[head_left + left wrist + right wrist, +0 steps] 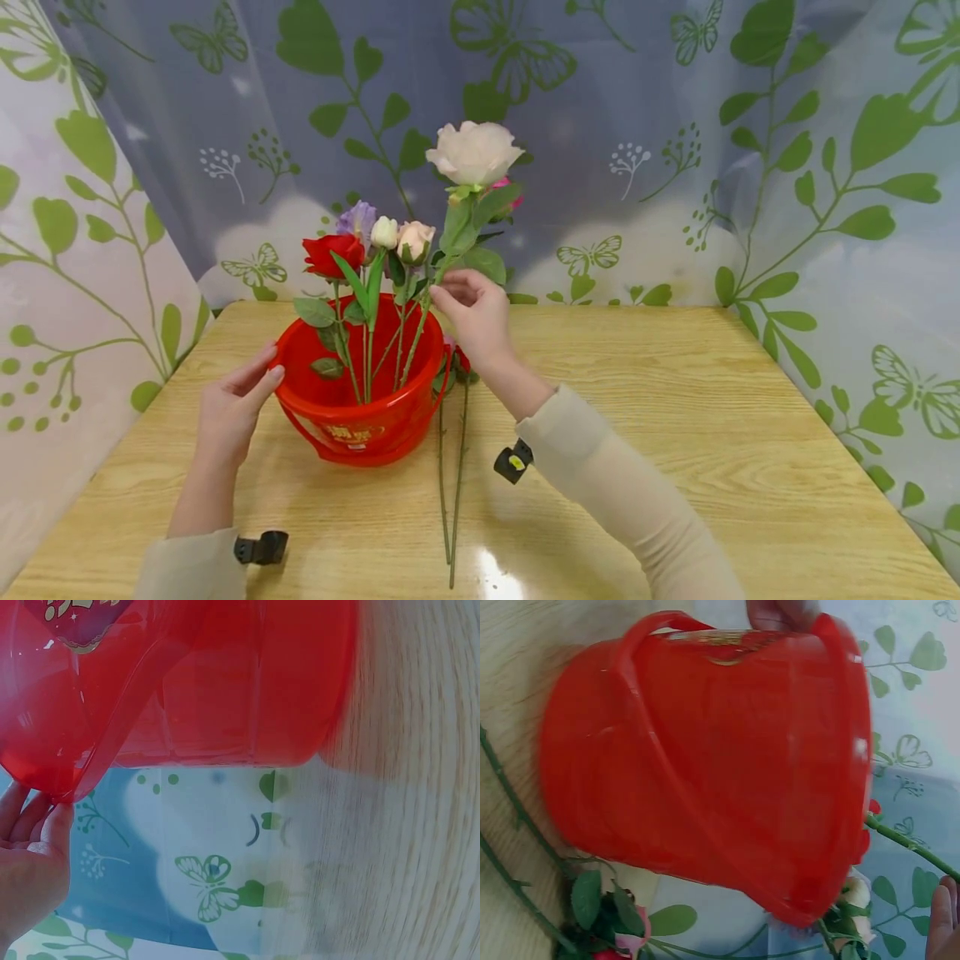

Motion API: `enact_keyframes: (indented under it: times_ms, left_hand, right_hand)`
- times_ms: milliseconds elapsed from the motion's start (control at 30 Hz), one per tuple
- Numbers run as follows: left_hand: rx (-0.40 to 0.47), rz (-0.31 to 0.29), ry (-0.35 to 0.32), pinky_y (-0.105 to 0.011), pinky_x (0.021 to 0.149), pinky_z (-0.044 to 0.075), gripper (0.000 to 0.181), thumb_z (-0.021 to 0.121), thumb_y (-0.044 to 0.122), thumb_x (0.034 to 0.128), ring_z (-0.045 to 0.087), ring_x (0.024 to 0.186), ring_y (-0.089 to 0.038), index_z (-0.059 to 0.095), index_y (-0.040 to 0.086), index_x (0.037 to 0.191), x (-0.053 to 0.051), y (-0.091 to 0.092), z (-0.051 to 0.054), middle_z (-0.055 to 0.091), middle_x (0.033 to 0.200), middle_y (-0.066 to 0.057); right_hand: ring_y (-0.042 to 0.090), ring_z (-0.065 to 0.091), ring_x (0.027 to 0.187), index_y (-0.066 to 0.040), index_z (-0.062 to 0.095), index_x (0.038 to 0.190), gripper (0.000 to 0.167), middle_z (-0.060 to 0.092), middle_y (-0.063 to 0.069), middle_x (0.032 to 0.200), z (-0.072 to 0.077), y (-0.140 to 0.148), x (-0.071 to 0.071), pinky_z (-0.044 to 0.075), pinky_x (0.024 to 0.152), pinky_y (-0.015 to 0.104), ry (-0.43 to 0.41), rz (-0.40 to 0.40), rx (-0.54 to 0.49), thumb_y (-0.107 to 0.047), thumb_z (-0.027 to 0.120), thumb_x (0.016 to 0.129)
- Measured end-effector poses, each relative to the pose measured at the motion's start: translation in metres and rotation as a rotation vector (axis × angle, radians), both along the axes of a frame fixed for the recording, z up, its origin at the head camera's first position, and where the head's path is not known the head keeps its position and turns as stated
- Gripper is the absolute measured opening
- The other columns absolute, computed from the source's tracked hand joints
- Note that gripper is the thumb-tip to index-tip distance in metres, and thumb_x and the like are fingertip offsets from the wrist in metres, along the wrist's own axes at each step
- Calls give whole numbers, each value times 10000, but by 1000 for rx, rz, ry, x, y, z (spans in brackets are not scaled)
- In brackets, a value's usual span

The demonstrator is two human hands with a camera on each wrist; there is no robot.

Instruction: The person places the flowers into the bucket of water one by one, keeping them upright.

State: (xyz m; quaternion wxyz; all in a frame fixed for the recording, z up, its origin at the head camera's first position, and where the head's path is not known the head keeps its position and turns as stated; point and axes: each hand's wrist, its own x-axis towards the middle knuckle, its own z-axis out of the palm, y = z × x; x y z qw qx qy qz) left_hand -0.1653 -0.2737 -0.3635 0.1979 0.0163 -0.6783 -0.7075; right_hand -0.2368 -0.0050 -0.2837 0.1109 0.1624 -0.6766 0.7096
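Note:
A red bucket (pixel 408 429) stands on the table at left of centre, its handle hanging down. My left hand (pixel 231 412) grips the bucket's left rim between thumb and fingers. With my right hand (pixel 482 323) I pinch the green stem of a large white rose (pixel 474 155) above the bucket's right side; the stem's lower part is inside the bucket. Also standing in the bucket are a red rose (pixel 334 256), a purple flower (pixel 357 219), a white tulip (pixel 385 232) and a pale peach rose (pixel 416 240). A bright pink flower (pixel 514 197) shows partly behind the white rose.
Right of the bucket, a red flower (pixel 462 361) and a pink one lie on the wooden table (pixel 637 433), their long stems toward the front edge. A leaf-and-butterfly patterned curtain (pixel 637 100) hangs behind and at both sides.

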Motion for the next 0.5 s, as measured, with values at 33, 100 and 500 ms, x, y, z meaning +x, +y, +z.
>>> enact_keyframes:
  times_ms: [33,100,500]
  left_hand:
    - [0,1,0,-109,813,410,364,656,82,796,491,1071,-27,592,60,1154,0,0,0,562,1163,39]
    - [1,2,3,-109,812,411,361,655,79,796,493,1068,-27,594,55,1151,0,0,0,564,1162,36]
    - [3,0,18,-110,810,413,352,649,75,801,491,1075,-34,594,45,1148,1,1,1,561,1166,19]
  right_hand:
    - [225,603,786,23,612,973,187,633,126,879,-3,-1,0,517,636,297,3,3,30,-68,634,811]
    - [190,599,791,19,618,974,187,637,119,885,-8,-4,0,516,625,288,13,7,85,-78,632,815]
    - [191,602,787,24,651,916,146,649,116,858,-23,-17,-3,497,671,229,41,4,254,-64,639,800]
